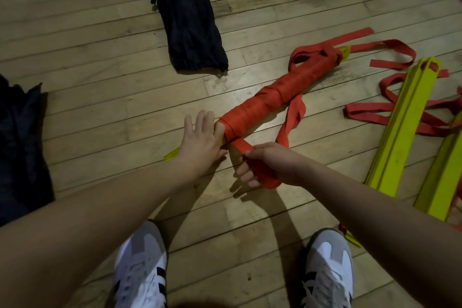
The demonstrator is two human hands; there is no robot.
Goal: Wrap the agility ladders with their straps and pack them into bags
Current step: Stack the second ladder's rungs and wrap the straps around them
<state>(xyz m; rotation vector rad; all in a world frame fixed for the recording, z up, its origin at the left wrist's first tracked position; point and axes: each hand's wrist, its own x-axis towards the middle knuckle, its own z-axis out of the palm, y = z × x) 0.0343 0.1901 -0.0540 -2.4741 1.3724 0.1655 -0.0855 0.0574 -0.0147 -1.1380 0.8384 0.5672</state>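
two white and grey sneakers with black stripes, the left sneaker [141,265] and the right sneaker [330,267], stand at the bottom edge on a pale wooden plank floor [100,97], toes pointing up the view. above them two bare forearms reach forward. the left hand [200,142] has its grip spread, fingers straight, and the fingertips press against the near end of a long bundle of yellow plastic ladder rungs wound tightly in red fabric strap [270,97], which lies diagonally on the floor, running from just beyond the hands up toward the right. a sliver of yellow rung end [172,154] pokes out beneath the left wrist. the right hand [265,165] is just beside the left, its grip pinching the loose tail of the red strap [241,145] between thumb and forefinger, with more strap looped around the palm; the tail leads straight to the bundle's near end. a slack loop of strap [292,117] trails beside the bundle. to the right lie unwrapped yellow plastic ladder rungs [402,127] stacked in long strips, with loose red straps [375,107] tangled around them. a long dark navy fabric bag [185,12] lies flat beyond the hands, well apart from the bundle, and another dark fabric bag [20,147] sits crumpled at the left edge.
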